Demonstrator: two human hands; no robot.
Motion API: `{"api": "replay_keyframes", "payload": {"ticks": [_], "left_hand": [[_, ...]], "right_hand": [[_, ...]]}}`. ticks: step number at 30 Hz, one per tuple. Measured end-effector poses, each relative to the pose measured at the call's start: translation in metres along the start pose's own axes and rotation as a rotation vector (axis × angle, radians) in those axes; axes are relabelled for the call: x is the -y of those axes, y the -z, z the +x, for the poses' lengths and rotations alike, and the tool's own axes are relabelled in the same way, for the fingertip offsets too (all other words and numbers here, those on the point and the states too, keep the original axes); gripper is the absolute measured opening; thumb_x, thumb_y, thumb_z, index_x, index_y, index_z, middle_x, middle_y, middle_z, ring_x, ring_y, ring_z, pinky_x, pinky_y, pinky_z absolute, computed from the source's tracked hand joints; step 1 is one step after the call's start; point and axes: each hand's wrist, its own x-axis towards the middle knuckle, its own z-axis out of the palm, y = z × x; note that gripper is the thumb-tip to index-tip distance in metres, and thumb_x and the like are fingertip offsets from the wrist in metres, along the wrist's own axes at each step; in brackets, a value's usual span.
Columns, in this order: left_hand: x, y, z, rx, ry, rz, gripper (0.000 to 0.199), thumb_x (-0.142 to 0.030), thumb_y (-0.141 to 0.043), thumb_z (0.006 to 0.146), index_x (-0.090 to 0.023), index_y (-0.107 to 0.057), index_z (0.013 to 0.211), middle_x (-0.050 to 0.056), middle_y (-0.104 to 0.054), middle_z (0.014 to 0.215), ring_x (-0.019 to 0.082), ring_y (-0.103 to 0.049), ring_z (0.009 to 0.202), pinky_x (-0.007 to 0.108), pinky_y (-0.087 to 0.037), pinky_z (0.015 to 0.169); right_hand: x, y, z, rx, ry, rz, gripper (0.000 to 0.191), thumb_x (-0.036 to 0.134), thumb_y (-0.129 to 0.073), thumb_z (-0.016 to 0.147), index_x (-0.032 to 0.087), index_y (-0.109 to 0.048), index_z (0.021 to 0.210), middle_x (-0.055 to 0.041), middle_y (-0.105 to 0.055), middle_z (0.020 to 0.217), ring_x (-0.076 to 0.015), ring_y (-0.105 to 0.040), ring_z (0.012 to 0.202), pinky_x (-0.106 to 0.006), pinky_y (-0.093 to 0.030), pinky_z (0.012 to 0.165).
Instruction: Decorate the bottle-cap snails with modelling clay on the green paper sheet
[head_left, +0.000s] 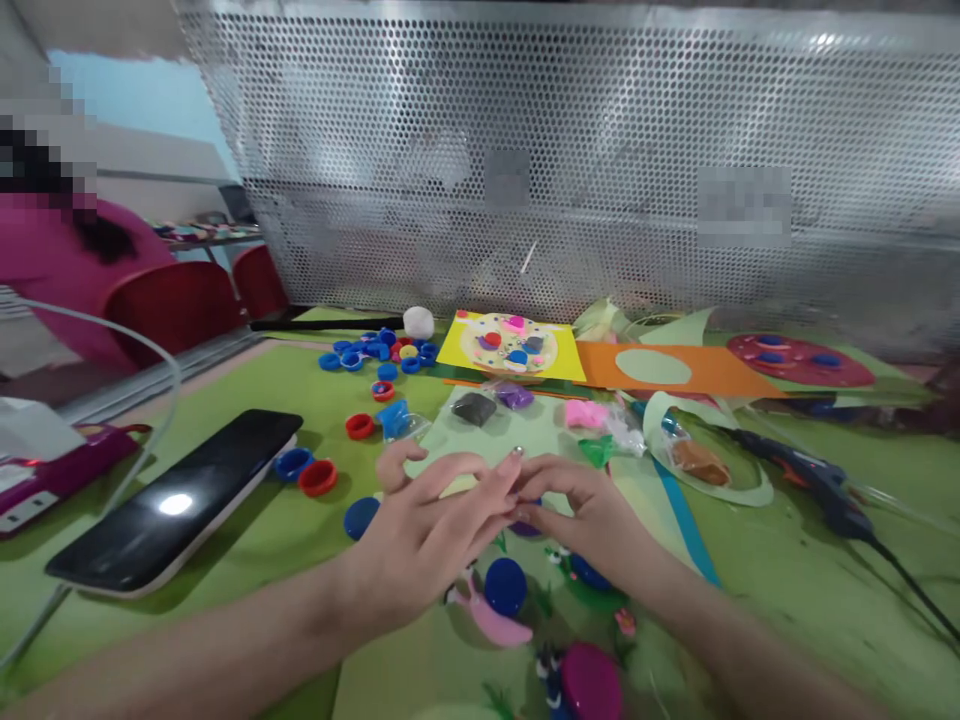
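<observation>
Both hands meet over a pale green sheet with snail figures on it. My left hand (424, 530) has its fingers drawn together at the tips, with one finger curled away. Against those tips my right hand (592, 505) pinches. Whatever they hold between them is hidden or too small to name; a tiny shiny spot shows on a left fingertip. Below lie a pink clay snail (491, 615) with a blue cap (505, 586) as its shell and a dark blue snail (551, 680) with a magenta cap (592, 682). Another snail (589, 572) is partly covered by my right hand.
At left lie a phone (180, 500) and a power strip (67, 470). Blue and red bottle caps (367, 350) are heaped behind, near bagged clay (474, 406). A decorated yellow card (510, 345) leans at the back. A glue gun (814, 485) rests at right. A person in pink (67, 270) sits far left.
</observation>
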Motion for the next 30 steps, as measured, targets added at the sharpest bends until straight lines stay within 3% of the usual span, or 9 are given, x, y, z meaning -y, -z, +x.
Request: {"api": "replay_keyframes", "payload": {"ticks": [5,10,14,19,25,30], "left_hand": [[0.001,-0.002,-0.007,0.080,0.083,-0.157,0.069,-0.014,-0.060,0.084,-0.009,-0.018,0.138,-0.003,-0.073,0.074,0.018,-0.066,0.079,0.036,-0.043,0.079],[0.004,-0.002,-0.008,0.160,0.283,-0.234,0.044,-0.025,-0.055,0.087,-0.022,-0.037,0.128,-0.005,-0.072,0.072,0.018,-0.065,0.071,0.039,-0.038,0.084],[0.009,-0.002,-0.006,0.189,0.353,-0.312,0.049,-0.024,-0.052,0.088,-0.020,-0.031,0.132,-0.005,-0.073,0.075,0.017,-0.064,0.079,0.035,-0.040,0.077],[0.014,-0.005,-0.011,0.173,0.307,-0.311,0.058,-0.023,-0.054,0.088,-0.024,-0.023,0.137,-0.004,-0.073,0.082,0.016,-0.063,0.085,0.032,-0.041,0.079],[0.015,-0.007,-0.014,0.163,0.232,-0.335,0.063,-0.019,-0.052,0.089,-0.025,-0.017,0.141,-0.003,-0.073,0.089,0.017,-0.062,0.090,0.033,-0.038,0.085],[0.015,-0.008,-0.014,0.188,0.214,-0.339,0.062,-0.020,-0.053,0.089,-0.023,-0.018,0.140,-0.004,-0.072,0.085,0.016,-0.062,0.088,0.032,-0.040,0.081]], "right_hand": [[0.006,-0.002,-0.001,0.000,-0.030,-0.036,0.006,0.018,-0.061,0.075,0.020,-0.064,0.070,-0.0032,-0.066,0.084,-0.0147,-0.062,0.082,-0.027,-0.048,0.074],[0.010,0.005,0.000,-0.104,-0.079,-0.142,0.007,0.025,-0.058,0.077,0.020,-0.062,0.073,-0.0025,-0.065,0.079,-0.0148,-0.059,0.077,-0.027,-0.045,0.074],[0.005,0.011,0.003,-0.212,-0.217,-0.149,0.019,0.035,-0.050,0.081,0.018,-0.059,0.078,-0.0027,-0.062,0.079,-0.0149,-0.057,0.076,-0.027,-0.045,0.072],[0.002,0.009,0.005,-0.213,-0.223,-0.098,0.027,0.038,-0.043,0.082,0.019,-0.052,0.065,-0.0020,-0.058,0.069,-0.0140,-0.056,0.070,-0.026,-0.046,0.069],[0.004,0.007,0.005,-0.164,-0.311,-0.045,0.021,0.038,-0.056,0.075,0.018,-0.063,0.077,-0.0034,-0.065,0.077,-0.0150,-0.059,0.071,-0.027,-0.046,0.069],[0.001,0.009,0.006,-0.179,-0.334,-0.028,0.019,0.036,-0.061,0.071,0.018,-0.063,0.074,-0.0028,-0.064,0.074,-0.0151,-0.058,0.069,-0.028,-0.045,0.067]]}}
